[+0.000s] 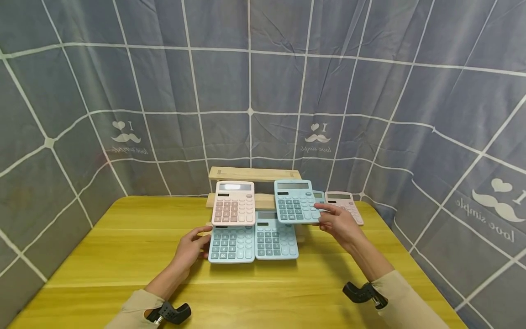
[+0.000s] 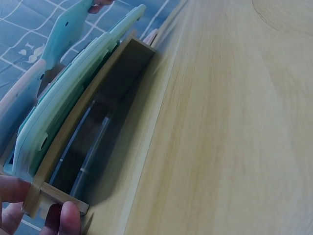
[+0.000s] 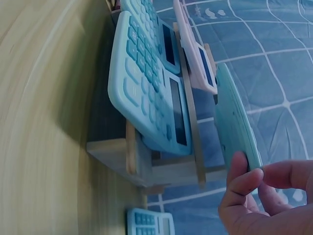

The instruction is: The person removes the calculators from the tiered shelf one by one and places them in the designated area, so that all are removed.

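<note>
My right hand [image 1: 339, 225] pinches a light blue calculator [image 1: 293, 201] by its right edge, between thumb and fingers. In the right wrist view this calculator stands near the upper tier of a wooden rack [image 3: 190, 117], beyond the pink calculator [image 3: 198, 61]. That pink one leans upright on the upper left of the rack. Two more blue calculators, a left one [image 1: 231, 246] and a right one [image 1: 276, 240], lean side by side on the lower tier. At the rack's left end, my left hand [image 1: 189, 249] grips the wooden corner [image 2: 63, 193] with thumb and fingers.
On the table behind the right hand lie another blue calculator [image 1: 318, 196], partly hidden, and a pink one [image 1: 345, 205]. The yellow wooden table [image 1: 263, 292] reaches back to a grey checked curtain [image 1: 222, 82], which encloses the back and both sides.
</note>
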Demonstrator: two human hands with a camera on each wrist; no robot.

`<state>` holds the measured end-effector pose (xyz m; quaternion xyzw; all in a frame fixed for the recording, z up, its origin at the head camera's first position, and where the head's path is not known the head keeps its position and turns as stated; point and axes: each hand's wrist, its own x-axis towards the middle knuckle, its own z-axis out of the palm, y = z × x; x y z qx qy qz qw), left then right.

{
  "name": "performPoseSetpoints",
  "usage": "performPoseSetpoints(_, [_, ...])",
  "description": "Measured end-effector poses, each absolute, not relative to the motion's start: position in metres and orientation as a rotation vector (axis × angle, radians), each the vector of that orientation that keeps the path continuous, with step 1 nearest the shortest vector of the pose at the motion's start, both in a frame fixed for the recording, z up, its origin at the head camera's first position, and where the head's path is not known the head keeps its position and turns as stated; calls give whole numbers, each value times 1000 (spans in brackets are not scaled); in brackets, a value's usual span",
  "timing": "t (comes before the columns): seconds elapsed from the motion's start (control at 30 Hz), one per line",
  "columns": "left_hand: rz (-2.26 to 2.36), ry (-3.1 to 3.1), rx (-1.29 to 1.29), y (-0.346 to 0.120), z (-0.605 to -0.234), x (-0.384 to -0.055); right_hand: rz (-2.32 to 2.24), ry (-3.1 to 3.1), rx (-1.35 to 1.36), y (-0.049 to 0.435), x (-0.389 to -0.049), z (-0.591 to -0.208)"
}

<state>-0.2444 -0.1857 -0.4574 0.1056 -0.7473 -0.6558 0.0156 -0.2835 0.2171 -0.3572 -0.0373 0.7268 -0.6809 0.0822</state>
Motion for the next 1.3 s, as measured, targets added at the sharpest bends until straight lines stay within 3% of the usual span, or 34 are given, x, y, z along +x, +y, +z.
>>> performPoseSetpoints(1.3, [-2039, -2332, 321, -186, -457, -245, -2069, 2161, -91, 283, -275, -359])
